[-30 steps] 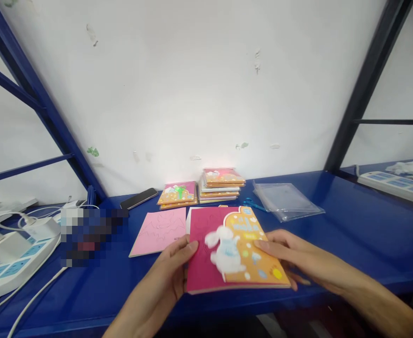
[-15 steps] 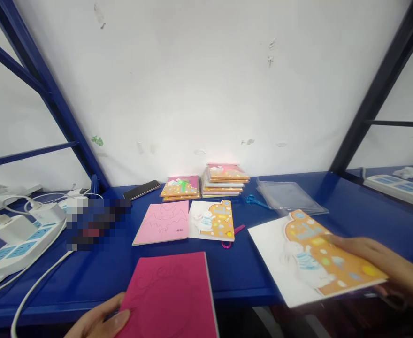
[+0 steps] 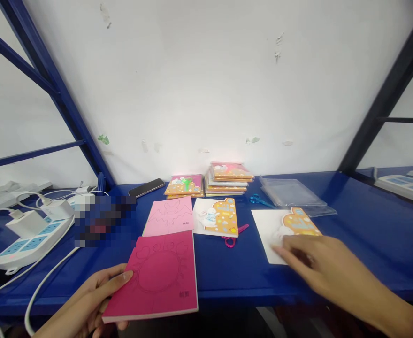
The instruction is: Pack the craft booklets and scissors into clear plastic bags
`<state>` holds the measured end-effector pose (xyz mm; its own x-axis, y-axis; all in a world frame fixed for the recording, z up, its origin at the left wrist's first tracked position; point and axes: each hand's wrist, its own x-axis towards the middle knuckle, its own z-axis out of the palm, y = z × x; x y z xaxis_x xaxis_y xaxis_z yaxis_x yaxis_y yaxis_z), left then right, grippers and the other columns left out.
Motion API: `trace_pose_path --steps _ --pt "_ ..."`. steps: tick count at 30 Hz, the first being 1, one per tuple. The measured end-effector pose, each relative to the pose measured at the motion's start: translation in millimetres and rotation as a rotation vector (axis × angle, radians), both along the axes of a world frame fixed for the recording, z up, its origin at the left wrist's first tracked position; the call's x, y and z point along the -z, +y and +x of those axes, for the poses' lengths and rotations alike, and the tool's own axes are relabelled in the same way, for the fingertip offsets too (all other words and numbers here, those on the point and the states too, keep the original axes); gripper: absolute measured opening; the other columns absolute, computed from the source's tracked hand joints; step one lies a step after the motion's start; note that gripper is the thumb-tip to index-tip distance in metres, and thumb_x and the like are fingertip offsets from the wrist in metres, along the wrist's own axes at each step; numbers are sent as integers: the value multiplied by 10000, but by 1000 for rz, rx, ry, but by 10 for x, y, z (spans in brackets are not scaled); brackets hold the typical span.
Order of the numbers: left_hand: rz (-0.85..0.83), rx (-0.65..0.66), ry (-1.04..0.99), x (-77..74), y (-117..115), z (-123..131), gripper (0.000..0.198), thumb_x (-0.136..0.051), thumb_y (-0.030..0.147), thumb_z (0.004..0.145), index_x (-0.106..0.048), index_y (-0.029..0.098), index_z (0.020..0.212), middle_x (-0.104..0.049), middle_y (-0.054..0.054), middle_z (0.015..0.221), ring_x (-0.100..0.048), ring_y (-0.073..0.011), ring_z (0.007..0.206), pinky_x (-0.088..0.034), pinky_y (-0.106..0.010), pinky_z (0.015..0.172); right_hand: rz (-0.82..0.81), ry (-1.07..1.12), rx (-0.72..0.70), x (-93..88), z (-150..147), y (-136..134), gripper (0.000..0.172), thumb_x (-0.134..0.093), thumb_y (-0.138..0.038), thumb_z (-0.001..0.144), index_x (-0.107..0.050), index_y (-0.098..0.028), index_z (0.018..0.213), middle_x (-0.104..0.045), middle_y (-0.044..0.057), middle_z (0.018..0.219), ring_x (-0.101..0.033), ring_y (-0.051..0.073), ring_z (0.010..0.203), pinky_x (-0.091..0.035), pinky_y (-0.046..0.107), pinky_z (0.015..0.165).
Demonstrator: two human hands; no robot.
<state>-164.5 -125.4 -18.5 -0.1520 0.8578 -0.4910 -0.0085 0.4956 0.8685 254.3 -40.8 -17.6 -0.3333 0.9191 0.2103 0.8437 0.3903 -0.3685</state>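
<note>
My left hand (image 3: 99,293) grips the left edge of a magenta paper pad (image 3: 160,267), thumb on top and fingers underneath. A crab-like outline shows on its top sheet. Behind it, partly overlapped, lies a pale pink pad (image 3: 171,213) with a bat outline. My right hand (image 3: 319,263) is over a white and orange rabbit cover (image 3: 266,230) lying on the table, its fingers bent and apart and hiding part of the picture. Between the two hands, farther back, lies a similar rabbit cover (image 3: 218,218), with pink scissors (image 3: 231,241) partly beneath its right edge.
Stacked booklets (image 3: 229,180) and a shorter pile (image 3: 184,185) stand against the wall. Blue scissors (image 3: 259,201) lie beside clear plastic sleeves (image 3: 298,192). A phone (image 3: 146,187) rests at the back left. A power strip (image 3: 34,246) with white cables occupies the left side of the blue table (image 3: 234,277).
My right hand has brought the rabbit cover down and leftward onto the table. My left hand has moved the magenta pad forward, overlapping the pale pink one. The view has shifted slightly.
</note>
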Motion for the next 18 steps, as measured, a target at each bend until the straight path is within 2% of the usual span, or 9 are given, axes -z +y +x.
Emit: trace_pose_path --steps 2,4,7,10,12,14,18 --pt "-4 -25 37 2 17 9 654 -847 493 692 -654 115 1189 -696 -72 519 -633 -167 437 -401 -128 311 -8 -20 -205 -47 -261 4 400 -484 -538 1006 -692 -272 792 -732 42 811 -682 260 745 -483 394 686" --pt "-10 -59 112 18 12 5 796 -833 565 677 -587 111 1282 -706 -82 527 -667 -202 469 -423 -149 317 21 -51 -335 -61 -460 74 321 -477 -464 1034 -722 -276 946 -735 39 935 -689 251 851 -499 387 756" --pt "-15 0 237 23 -10 3 1017 -756 695 680 -412 118 1444 -694 -83 489 -684 -261 464 -438 -198 308 114 -131 -362 -12 -622 249 306 -443 -346 1055 -720 -245 1133 -721 75 1061 -687 277 970 -521 405 799" --pt "31 26 384 19 -47 23 1034 -638 776 738 -289 192 1517 -634 -8 406 -641 -267 371 -439 -238 311 199 -194 -297 69 -645 372 340 -400 -262 1054 -709 -198 1180 -709 107 1094 -687 292 984 -538 428 803" --pt "69 -11 496 23 -75 30 983 -592 800 754 -313 236 1510 -580 39 354 -593 -253 310 -416 -242 309 218 -177 -270 100 -601 391 340 -397 -265 1052 -712 -207 1167 -712 97 1094 -695 279 957 -543 423 801" --pt "66 -6 610 16 -88 10 925 -568 810 750 -401 246 1465 -557 47 334 -599 -264 323 -407 -253 324 227 -142 -249 89 -517 385 326 -415 -301 1048 -719 -231 1144 -724 84 1093 -701 273 942 -539 415 803" --pt "59 65 839 -94 11 -129 740 -525 783 743 -619 215 1208 -580 20 376 -646 -271 409 -460 -287 439 249 -123 -157 -102 -276 435 353 -416 -440 1047 -717 -256 1046 -742 69 1092 -695 268 875 -495 394 747"
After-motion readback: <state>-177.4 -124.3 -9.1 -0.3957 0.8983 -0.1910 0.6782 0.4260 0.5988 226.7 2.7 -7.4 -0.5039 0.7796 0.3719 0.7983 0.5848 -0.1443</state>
